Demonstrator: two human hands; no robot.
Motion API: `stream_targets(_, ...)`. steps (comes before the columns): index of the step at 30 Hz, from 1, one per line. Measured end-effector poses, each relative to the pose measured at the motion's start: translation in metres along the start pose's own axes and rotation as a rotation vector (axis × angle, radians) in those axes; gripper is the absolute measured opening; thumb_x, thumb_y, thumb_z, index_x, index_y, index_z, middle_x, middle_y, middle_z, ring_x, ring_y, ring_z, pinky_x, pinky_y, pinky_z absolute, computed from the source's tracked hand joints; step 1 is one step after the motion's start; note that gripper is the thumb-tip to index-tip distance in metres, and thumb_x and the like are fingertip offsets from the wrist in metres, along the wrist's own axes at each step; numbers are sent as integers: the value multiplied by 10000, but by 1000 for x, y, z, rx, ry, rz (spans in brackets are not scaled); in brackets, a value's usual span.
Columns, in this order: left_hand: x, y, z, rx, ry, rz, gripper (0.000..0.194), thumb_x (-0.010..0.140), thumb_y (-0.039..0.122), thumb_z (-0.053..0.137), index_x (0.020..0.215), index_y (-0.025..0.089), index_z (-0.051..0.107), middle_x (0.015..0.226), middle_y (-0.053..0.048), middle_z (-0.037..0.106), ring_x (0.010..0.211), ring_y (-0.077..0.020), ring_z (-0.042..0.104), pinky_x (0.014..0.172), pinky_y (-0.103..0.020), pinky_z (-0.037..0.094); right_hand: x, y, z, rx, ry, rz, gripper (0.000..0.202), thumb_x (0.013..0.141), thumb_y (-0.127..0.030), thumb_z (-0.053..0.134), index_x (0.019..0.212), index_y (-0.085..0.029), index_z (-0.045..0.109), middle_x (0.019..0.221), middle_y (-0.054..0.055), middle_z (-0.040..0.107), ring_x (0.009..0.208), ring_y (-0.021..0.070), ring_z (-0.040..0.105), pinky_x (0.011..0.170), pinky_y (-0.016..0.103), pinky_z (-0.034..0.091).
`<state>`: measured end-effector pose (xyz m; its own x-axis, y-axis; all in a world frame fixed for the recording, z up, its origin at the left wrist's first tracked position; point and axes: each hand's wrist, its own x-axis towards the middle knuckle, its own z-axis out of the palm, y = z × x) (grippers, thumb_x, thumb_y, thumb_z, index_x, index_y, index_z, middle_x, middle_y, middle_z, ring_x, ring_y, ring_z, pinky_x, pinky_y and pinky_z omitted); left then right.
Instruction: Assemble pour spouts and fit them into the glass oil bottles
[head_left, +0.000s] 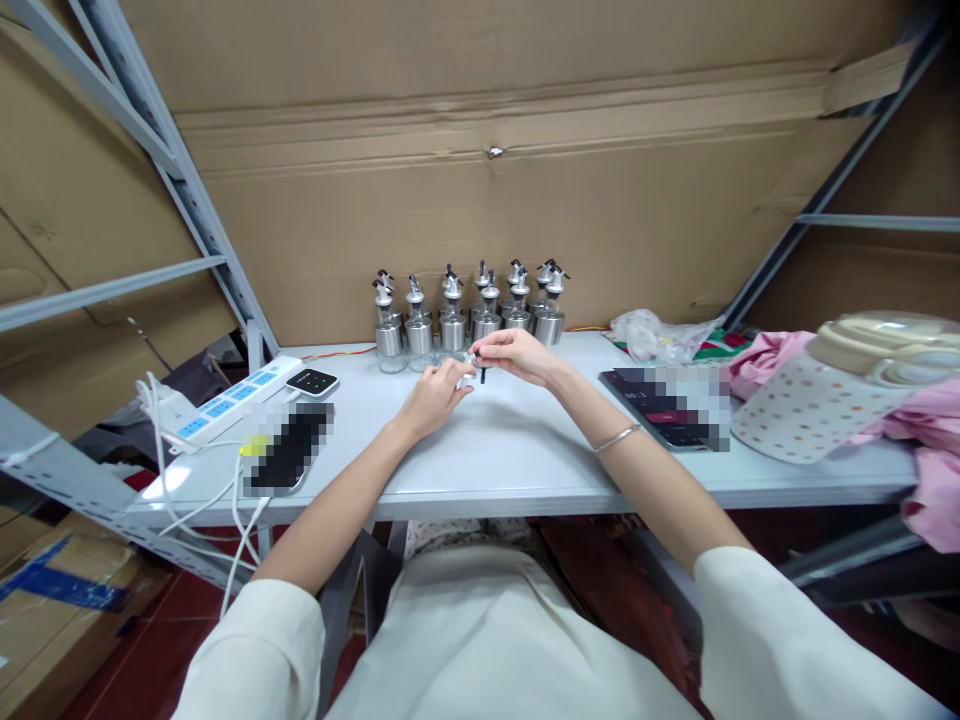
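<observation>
Over the middle of the table, my left hand (436, 398) and my right hand (517, 355) meet around a small silvery pourer spout (470, 372) with black parts. My left fingers close round it from the left. From the right, the thumb and fingertips of my right hand pinch its upper end, and a thin black piece (483, 376) sticks out below them. Fingers cover most of the spout. Just behind stand several glass bottles (452, 330) with steel sleeves and similar silver-and-black pourer tops, upright in two rough rows.
On the left of the white table (517, 450) lie a power strip (232, 402), a small black device (313, 382), a phone (289, 450) and white cables. To the right are another phone (667, 408), a plastic bag (660, 335) and a dotted container (817, 395). Cardboard (465, 210) walls the back.
</observation>
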<state>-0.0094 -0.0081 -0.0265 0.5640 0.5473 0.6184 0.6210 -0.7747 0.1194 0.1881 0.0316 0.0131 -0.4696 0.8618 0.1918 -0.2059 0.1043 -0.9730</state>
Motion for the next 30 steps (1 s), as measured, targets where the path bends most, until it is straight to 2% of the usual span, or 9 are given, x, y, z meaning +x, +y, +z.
stream_targets(3, 1, -1, 1, 15, 0, 17, 208, 923, 229, 480, 1128, 190, 489, 1042, -51, 615, 835, -146, 615, 805, -296, 409, -1, 6, -1, 159, -91, 52, 243, 615, -221, 820, 825, -145, 726, 783, 23, 687, 720, 95, 617, 731, 238, 505)
stream_targets(7, 1, -2, 3, -14, 0, 61, 194, 916, 227, 486, 1108, 203, 490, 1035, -53, 611, 820, -146, 608, 801, -299, 425, -5, 11, -3, 213, -260, 160, 222, 789, -242, 688, 975, -122, 700, 916, 75, 680, 793, 115, 608, 664, 229, 495)
stream_targets(11, 0, -6, 9, -150, 85, 66, 359, 882, 206, 510, 1207, 217, 357, 1131, -75, 563, 771, -128, 588, 796, -311, 460, -7, 13, -7, 225, -262, 138, 169, 844, -239, 626, 950, -125, 693, 883, 71, 667, 827, 124, 594, 739, 264, 498)
stream_targets(14, -2, -15, 9, -207, 141, -6, 486, 812, 129, 498, 1242, 191, 280, 1206, -117, 481, 814, -132, 577, 799, -322, 480, -9, 13, -11, 226, -233, 101, 181, 850, -282, 620, 933, -137, 690, 876, 64, 655, 840, 132, 589, 751, 275, 502)
stream_targets(16, -3, -20, 7, -172, 80, -79, 483, 752, 66, 452, 1211, 168, 339, 1157, -111, 488, 882, -157, 566, 847, -349, 475, -10, 12, -13, 210, -230, 97, 193, 836, -303, 636, 914, -135, 691, 891, 66, 650, 846, 136, 589, 727, 263, 505)
stream_targets(18, -3, -24, 3, -123, -42, -144, 479, 711, 27, 409, 1175, 144, 416, 1091, -106, 518, 937, -185, 556, 893, -375, 463, -12, 11, -15, 193, -235, 108, 204, 809, -309, 665, 902, -130, 692, 901, 67, 648, 844, 141, 590, 710, 257, 506)
stream_targets(21, -4, -25, 0, -73, -194, -173, 431, 728, 33, 398, 1136, 124, 501, 1055, -110, 551, 958, -205, 559, 906, -386, 463, -13, 9, -15, 181, -225, 121, 192, 795, -306, 671, 876, -133, 691, 904, 66, 647, 831, 141, 587, 721, 267, 509)
stream_targets(25, -4, -25, 1, -33, -225, -138, 277, 807, 93, 430, 1025, 148, 593, 1019, -93, 584, 975, -210, 572, 910, -377, 467, -14, 9, -15, 159, -219, 140, 161, 808, -280, 644, 862, -133, 679, 910, 68, 645, 828, 146, 587, 747, 289, 505)
stream_targets(30, -3, -25, -3, -37, -244, -139, 233, 824, 97, 458, 965, 154, 635, 989, -88, 615, 889, -199, 602, 848, -351, 489, -12, 12, -20, 203, -181, 131, 157, 801, -271, 638, 879, -138, 670, 910, 55, 645, 810, 134, 583, 738, 282, 499)
